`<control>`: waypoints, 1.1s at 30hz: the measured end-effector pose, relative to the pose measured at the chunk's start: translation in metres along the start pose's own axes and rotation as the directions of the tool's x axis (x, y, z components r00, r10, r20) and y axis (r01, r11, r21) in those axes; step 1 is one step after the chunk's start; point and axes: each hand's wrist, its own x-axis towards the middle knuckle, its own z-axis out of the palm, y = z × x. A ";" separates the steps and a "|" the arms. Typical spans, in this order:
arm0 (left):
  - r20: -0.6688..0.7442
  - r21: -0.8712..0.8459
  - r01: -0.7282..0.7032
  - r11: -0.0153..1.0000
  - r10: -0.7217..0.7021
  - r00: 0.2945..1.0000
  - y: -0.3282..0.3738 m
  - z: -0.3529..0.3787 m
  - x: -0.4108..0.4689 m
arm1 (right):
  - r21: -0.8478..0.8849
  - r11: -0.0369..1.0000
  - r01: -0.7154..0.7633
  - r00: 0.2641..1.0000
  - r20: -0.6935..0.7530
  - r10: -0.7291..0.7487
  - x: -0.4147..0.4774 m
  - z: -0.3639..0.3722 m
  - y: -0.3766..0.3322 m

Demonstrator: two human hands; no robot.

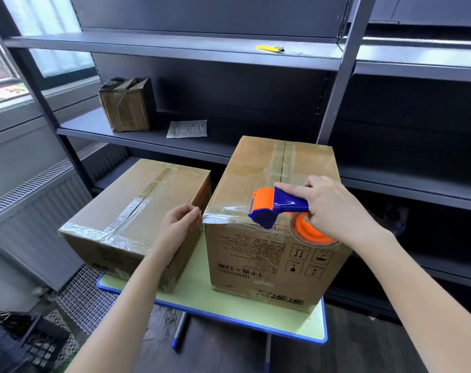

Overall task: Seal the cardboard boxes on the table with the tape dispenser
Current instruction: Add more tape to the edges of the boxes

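Head | right hand (334, 208) grips tape dispenser (280, 205) | atop taller box (256, 170)

left hand (180, 223) bare | right hand (336, 208) bare | forearms (137, 286) bare (both)

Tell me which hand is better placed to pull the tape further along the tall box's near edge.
Right. The right hand grips the dispenser on the tall box at its near edge; the left hand pinches the tape end at the corner, likely anchoring it.
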 end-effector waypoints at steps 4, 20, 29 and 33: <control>0.071 0.063 0.004 0.998 -0.008 0.997 0.009 -0.002 0.007 | 0.004 1.000 0.004 1.000 -0.014 -0.004 -0.002 0.000 0.000; 0.358 0.232 0.470 0.852 -0.524 0.773 0.025 -0.009 0.017 | -0.011 1.000 0.010 1.000 -0.005 -0.010 -0.001 0.002 -0.003; 0.457 -0.165 0.577 0.800 -0.457 0.763 -0.003 -0.009 0.005 | -0.006 1.000 -0.003 1.000 0.007 0.003 -0.002 -0.001 -0.003; 0.118 -0.112 0.359 0.926 -0.347 0.931 0.001 -0.008 -0.003 | -0.027 1.000 -0.005 1.000 0.019 0.006 -0.004 -0.002 -0.003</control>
